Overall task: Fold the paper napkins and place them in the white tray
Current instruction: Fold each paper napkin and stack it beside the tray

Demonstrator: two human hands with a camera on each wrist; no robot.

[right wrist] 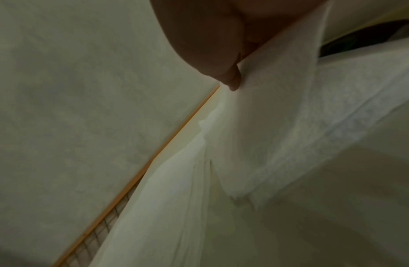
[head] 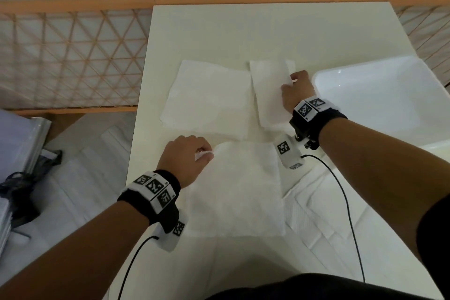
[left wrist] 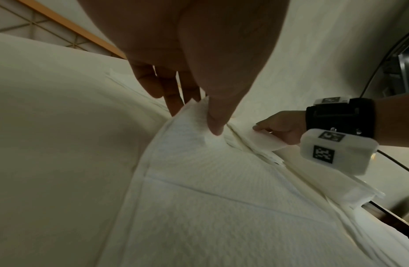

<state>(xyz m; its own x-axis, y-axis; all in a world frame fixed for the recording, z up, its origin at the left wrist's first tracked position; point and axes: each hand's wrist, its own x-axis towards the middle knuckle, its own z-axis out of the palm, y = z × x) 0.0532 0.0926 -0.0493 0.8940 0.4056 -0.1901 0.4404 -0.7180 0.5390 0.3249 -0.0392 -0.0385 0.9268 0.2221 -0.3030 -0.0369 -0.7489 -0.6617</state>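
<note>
Three white paper napkins lie on the cream table (head: 267, 29). The near napkin (head: 238, 190) lies spread flat; my left hand (head: 187, 161) pinches its far left corner (left wrist: 199, 112) between thumb and fingers and lifts it a little. A napkin folded in half (head: 270, 90) lies at the far right; my right hand (head: 298, 89) pinches its right edge (right wrist: 279, 75). An unfolded napkin (head: 209, 97) lies flat to its left. The white tray (head: 379, 100) sits at the table's right edge, with nothing visible in it.
More white paper sheets (head: 323, 217) lie at the table's near right. Black cables (head: 341, 182) run from both wrist cameras across the table. An orange lattice fence (head: 68, 56) stands to the left and behind. Grey boxes and a dark bag (head: 17, 178) sit on the floor at left.
</note>
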